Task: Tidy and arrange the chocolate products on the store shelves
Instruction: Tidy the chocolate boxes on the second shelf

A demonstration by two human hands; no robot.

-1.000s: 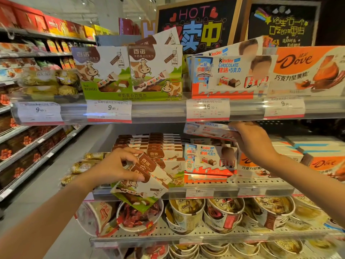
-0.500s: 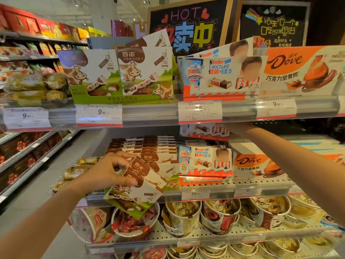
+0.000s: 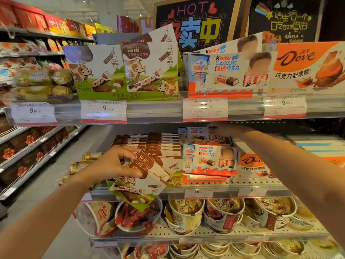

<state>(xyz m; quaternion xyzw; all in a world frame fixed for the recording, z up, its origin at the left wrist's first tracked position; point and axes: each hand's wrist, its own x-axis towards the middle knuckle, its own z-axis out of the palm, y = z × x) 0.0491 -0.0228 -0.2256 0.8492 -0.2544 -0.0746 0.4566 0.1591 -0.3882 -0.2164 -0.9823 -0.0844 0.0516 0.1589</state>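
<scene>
My left hand (image 3: 113, 165) grips two brown-and-white Bainuo cow chocolate boxes (image 3: 149, 176), tilted, at the front edge of the middle shelf (image 3: 229, 185). Behind them several rows of the same Bainuo boxes (image 3: 162, 143) lie flat. My right hand (image 3: 224, 129) reaches deep under the upper shelf and holds the top right corner of a Kinder chocolate box (image 3: 200, 136), which stands upright at the back. The fingers are blurred and partly hidden by the shelf rail. Another Kinder box (image 3: 209, 159) stands in front of it.
Orange Dove boxes (image 3: 252, 166) fill the shelf right of the Kinder stack. The upper shelf rail (image 3: 158, 111) with price tags hangs low over my right hand. Dove cups (image 3: 186, 214) sit on the shelf below, gold-wrapped chocolates (image 3: 78, 166) to the left.
My right hand has carried the Kinder box from the shelf front, under the upper rail, to the back of the middle shelf. My left hand keeps the Bainuo boxes in about the same spot.
</scene>
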